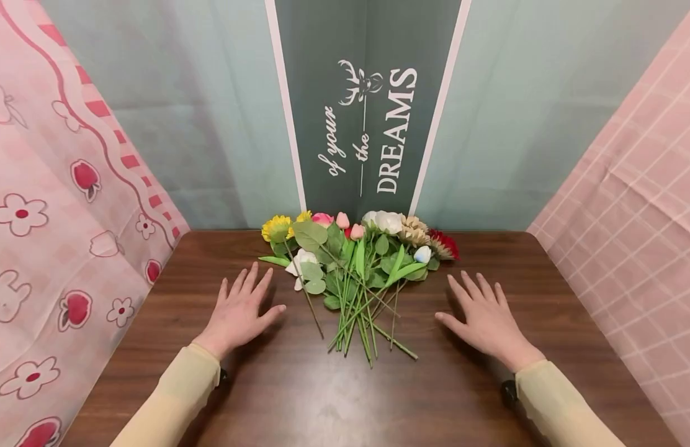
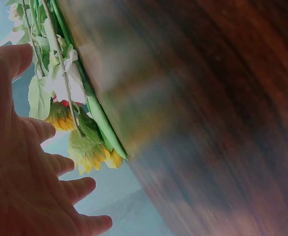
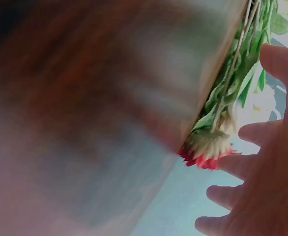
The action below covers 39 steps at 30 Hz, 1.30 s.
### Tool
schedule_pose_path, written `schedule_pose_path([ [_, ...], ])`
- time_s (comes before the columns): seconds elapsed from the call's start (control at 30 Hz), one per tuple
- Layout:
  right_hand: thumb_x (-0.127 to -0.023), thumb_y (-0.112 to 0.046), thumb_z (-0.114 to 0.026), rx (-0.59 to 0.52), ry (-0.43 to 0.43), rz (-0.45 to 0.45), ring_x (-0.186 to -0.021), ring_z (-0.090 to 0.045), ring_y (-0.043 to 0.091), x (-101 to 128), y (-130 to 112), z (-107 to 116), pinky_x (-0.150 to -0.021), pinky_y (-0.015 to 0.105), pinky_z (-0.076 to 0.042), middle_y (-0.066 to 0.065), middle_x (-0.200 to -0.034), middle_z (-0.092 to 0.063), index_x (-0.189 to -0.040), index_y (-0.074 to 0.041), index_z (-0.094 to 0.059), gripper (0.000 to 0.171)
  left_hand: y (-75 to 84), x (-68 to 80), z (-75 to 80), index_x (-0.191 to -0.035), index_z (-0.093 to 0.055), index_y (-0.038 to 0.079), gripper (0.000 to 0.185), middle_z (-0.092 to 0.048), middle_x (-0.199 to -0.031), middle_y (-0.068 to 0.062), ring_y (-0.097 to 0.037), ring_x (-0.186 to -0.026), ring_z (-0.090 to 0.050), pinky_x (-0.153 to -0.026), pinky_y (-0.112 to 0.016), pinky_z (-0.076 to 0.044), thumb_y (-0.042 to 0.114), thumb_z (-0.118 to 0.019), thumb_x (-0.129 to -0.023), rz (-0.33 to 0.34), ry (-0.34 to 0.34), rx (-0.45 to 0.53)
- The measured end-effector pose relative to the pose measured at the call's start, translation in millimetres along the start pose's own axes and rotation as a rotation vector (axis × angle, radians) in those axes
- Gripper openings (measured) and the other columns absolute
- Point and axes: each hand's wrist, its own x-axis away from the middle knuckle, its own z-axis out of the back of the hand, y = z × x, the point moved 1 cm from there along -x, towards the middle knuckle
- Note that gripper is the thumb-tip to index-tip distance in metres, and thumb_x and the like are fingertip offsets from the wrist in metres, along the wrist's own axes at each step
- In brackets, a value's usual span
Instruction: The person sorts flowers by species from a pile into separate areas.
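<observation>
A loose heap of artificial flowers (image 1: 358, 267) lies on the dark wooden table (image 1: 300, 403), blossoms toward the far edge and stems fanning toward the front. A yellow sunflower (image 1: 277, 229) is at its left end, a white rose (image 1: 387, 221) near the middle back, a red flower (image 1: 444, 244) at the right end. My left hand (image 1: 239, 310) is spread flat, palm down, left of the heap, holding nothing. To the right of it my right hand (image 1: 487, 320) is spread likewise, fingers straight and apart. Both wrist views show the extended fingers beside the blossoms.
Behind the table hangs a teal curtain (image 1: 211, 124) with a dark green panel (image 1: 373, 37) lettered in white. A pink fruit-print cloth (image 1: 60, 248) stands along the left side, a pink checked cloth (image 1: 630, 205) along the right.
</observation>
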Motion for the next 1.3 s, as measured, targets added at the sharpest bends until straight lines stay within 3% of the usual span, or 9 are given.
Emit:
schedule_pose_path([
  [0.13, -0.094, -0.073, -0.051, 0.004, 0.082, 0.07, -0.15, -0.016, 0.049, -12.5, -14.2, 7.6, -0.116, 0.071, -0.007, 0.023, -0.165, -0.024, -0.162, -0.014, -0.032, 0.091, 0.1, -2.0, 1.8, -0.164, -0.027, 0.015, 0.088, -0.012, -0.169, -0.019, -0.044, -0.151, -0.019, -0.116, -0.072, -0.007, 0.067, -0.052, -0.097, -0.01, -0.004, 0.002],
  [0.27, -0.097, -0.067, -0.053, 0.046, 0.114, 0.234, -0.153, -0.013, 0.044, -40.8, -49.7, 18.8, -0.12, 0.066, -0.007, 0.018, -0.167, -0.023, -0.162, -0.017, -0.032, 0.085, -0.7, -3.0, 6.6, -0.163, -0.028, 0.011, 0.083, -0.015, -0.168, -0.021, -0.045, -0.151, -0.02, -0.116, -0.072, -0.008, 0.054, -0.059, -0.099, 0.001, -0.021, -0.006],
  [0.43, -0.099, -0.062, -0.053, 0.16, 0.03, 0.475, -0.155, -0.005, 0.038, -89.0, -115.9, 20.7, -0.121, 0.06, 0.001, 0.011, -0.169, -0.017, -0.163, -0.022, -0.031, 0.078, -2.8, -2.4, 11.4, -0.162, -0.028, 0.008, 0.079, -0.017, -0.167, -0.023, -0.046, -0.15, -0.02, -0.115, -0.073, -0.007, 0.044, -0.06, -0.099, 0.021, -0.05, -0.012],
  [0.63, -0.098, -0.067, -0.05, 0.323, -0.049, 0.659, -0.155, -0.007, 0.041, -138.0, -190.0, -11.2, -0.119, 0.067, -0.002, 0.012, -0.169, -0.019, -0.162, -0.025, -0.033, 0.079, -0.4, 8.1, 10.4, -0.162, -0.03, 0.009, 0.079, -0.019, -0.166, -0.025, -0.048, -0.149, -0.023, -0.114, -0.075, -0.009, 0.043, -0.063, -0.098, 0.002, -0.067, 0.002],
  [0.7, -0.097, -0.071, -0.046, 0.359, -0.084, 0.666, -0.155, -0.009, 0.041, -149.1, -208.6, -24.3, -0.118, 0.07, -0.005, 0.01, -0.17, -0.017, -0.163, -0.028, -0.031, 0.08, 2.7, 13.9, 9.6, -0.161, -0.031, 0.01, 0.079, -0.02, -0.166, -0.025, -0.048, -0.149, -0.024, -0.114, -0.075, -0.01, 0.044, -0.064, -0.098, -0.007, -0.074, 0.007],
  [0.8, -0.096, -0.076, -0.039, 0.395, -0.176, 0.598, -0.155, -0.007, 0.037, -157.9, -224.6, -43.0, -0.117, 0.071, -0.006, 0.006, -0.171, -0.01, -0.164, -0.034, -0.024, 0.081, 10.3, 21.6, 8.2, -0.161, -0.031, 0.01, 0.081, -0.021, -0.166, -0.024, -0.047, -0.148, -0.026, -0.114, -0.074, -0.011, 0.046, -0.065, -0.097, -0.029, -0.079, 0.009],
  [0.97, -0.095, -0.081, -0.024, 0.421, -0.307, 0.417, -0.156, 0.004, 0.032, -163.1, -216.6, -71.1, -0.116, 0.073, -0.006, 0.003, -0.172, 0.004, -0.165, -0.038, -0.008, 0.083, 29.5, 28.6, 8.7, -0.161, -0.032, 0.011, 0.082, -0.022, -0.166, -0.022, -0.045, -0.147, -0.03, -0.114, -0.073, -0.015, 0.049, -0.066, -0.097, -0.085, -0.077, 0.013],
  [1.1, -0.097, -0.079, -0.017, 0.389, -0.309, 0.372, -0.156, 0.008, 0.029, -163.0, -201.4, -73.5, -0.116, 0.073, -0.005, 0.002, -0.171, 0.009, -0.164, -0.038, -0.004, 0.079, 47.1, 26.4, 11.1, -0.162, -0.031, 0.014, 0.083, -0.019, -0.168, -0.018, -0.043, -0.148, -0.031, -0.115, -0.072, -0.016, 0.053, -0.064, -0.097, -0.145, -0.085, 0.011],
  [1.3, -0.104, -0.068, -0.021, 0.354, -0.246, 0.399, -0.156, 0.004, 0.03, -153.4, -165.8, -62.5, -0.117, 0.072, -0.004, 0.003, -0.172, 0.003, -0.165, -0.036, -0.011, 0.07, 79.6, 20.4, 14.3, -0.163, -0.028, 0.017, 0.083, -0.016, -0.169, -0.014, -0.039, -0.15, -0.028, -0.118, -0.068, -0.015, 0.057, -0.06, -0.098, -0.24, -0.117, 0.027],
])
